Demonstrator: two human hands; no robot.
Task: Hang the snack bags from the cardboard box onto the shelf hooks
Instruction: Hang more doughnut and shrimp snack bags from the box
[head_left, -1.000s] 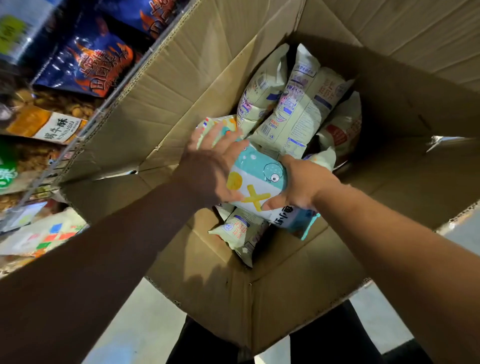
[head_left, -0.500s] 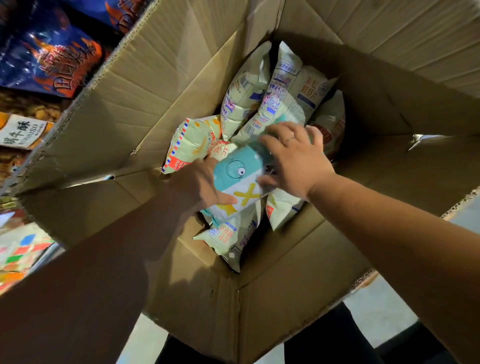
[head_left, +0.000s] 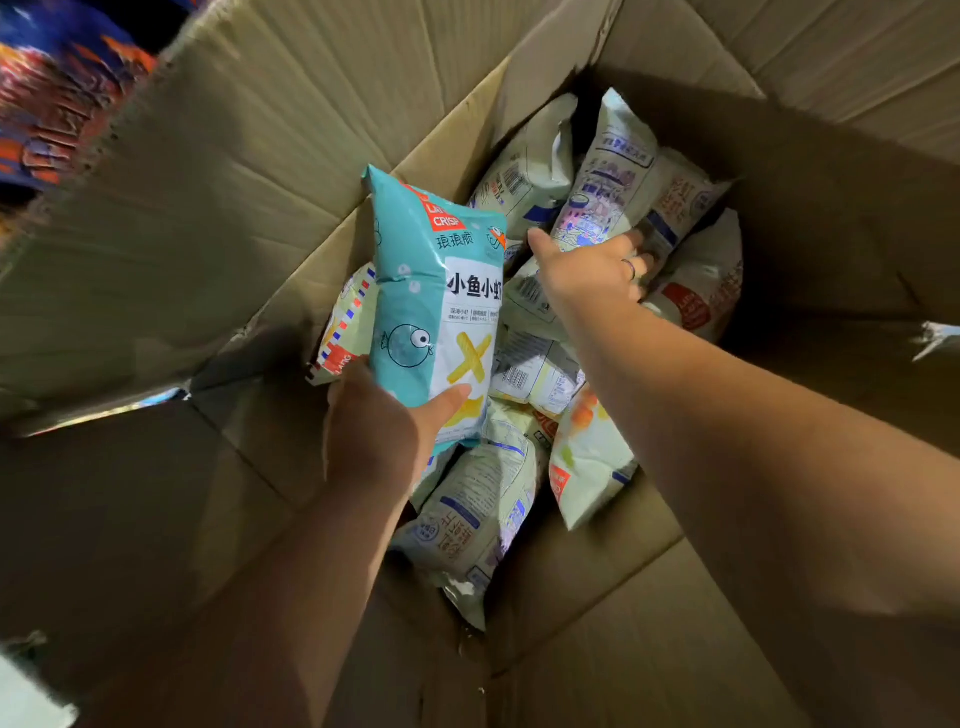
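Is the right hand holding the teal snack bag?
No, the left hand grips the teal snack bag; the right hand touches a pale bag in the box.

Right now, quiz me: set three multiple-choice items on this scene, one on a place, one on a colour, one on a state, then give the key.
1. Where is the right hand?
A. On a shelf hook
B. In the cardboard box, on a pale bag
C. On the floor

2. What is the main colour of the bag that the left hand holds?
A. Teal
B. Black
C. Pink

3. How does that teal bag sit?
A. Flat at the bottom of the box
B. Hanging from a hook
C. Upright, gripped at its lower end

Key:
1 B: the hand reaches down among the bags in the box and lies on a pale one.
2 A: its front is teal with a white panel.
3 C: the thumb lies across its lower front, and the rest stands free above the pile.
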